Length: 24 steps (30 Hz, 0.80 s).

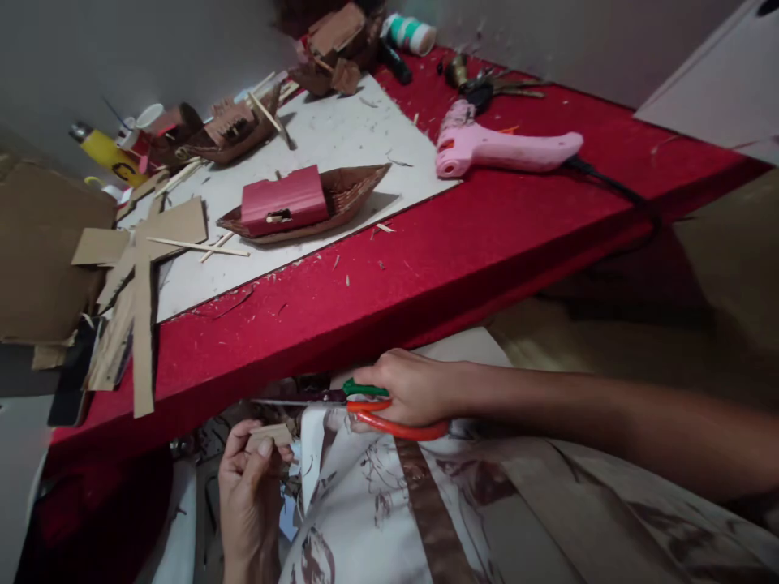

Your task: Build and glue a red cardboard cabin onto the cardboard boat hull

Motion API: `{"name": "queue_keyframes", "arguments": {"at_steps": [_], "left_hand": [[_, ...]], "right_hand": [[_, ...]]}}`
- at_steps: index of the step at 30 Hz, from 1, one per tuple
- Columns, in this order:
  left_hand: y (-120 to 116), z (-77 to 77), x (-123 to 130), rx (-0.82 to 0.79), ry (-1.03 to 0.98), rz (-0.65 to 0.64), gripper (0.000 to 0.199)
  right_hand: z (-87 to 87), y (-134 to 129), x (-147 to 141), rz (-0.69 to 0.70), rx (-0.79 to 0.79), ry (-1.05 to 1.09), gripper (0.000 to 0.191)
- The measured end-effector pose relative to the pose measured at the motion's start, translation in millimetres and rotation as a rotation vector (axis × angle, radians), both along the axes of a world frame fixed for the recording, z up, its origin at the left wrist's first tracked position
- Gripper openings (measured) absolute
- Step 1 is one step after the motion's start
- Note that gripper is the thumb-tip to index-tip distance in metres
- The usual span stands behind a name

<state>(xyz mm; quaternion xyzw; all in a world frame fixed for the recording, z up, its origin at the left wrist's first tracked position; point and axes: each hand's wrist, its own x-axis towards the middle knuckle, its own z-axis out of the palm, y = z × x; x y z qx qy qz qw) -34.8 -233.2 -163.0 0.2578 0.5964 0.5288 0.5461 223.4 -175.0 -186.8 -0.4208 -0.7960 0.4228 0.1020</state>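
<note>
Between the thumb and fingers of my left hand (251,478) is a small piece of cardboard (277,435), held below the table's front edge. My right hand (419,388) grips a pair of scissors (398,423) with orange and green handles. Their blades point left, just above the cardboard piece; whether they touch it I cannot tell. On the table above my hands sits a small model boat (304,203) with a brown hull and a red curved roof.
A pink hot glue gun (511,150) lies on the red table (426,235), its black cord trailing right. Cardboard strips (144,324) and thin sticks lie at left. Behind stand more model boats (234,126), a yellow bottle (109,152) and a white-green bottle (411,34).
</note>
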Motion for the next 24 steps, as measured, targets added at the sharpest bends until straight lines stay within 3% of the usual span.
{"name": "queue_keyframes", "arguments": {"at_steps": [3,8,12,16,24], "left_hand": [[8.3,9.0,7.4,0.095,-0.047,0.025,0.033],[28.8,27.7,28.3,0.145,-0.161,-0.007,0.033],[42.4,39.3,43.1,0.160,-0.228,-0.057,0.036],[51.8,46.1,52.4,0.204,-0.252,-0.028,0.032],[53.5,46.8,65.2,0.293,-0.219,0.018,0.038]], "right_hand": [[-7.4,-3.5,5.6,-0.082,-0.092,0.166,0.043],[-17.2,-13.3,17.0,-0.153,-0.097,0.404,0.037],[-15.3,-20.7,22.3,-0.180,-0.024,0.381,0.025],[-7.9,-26.7,23.5,-0.195,-0.005,0.358,0.020],[-2.9,-29.5,16.3,-0.180,0.071,0.233,0.016]]}}
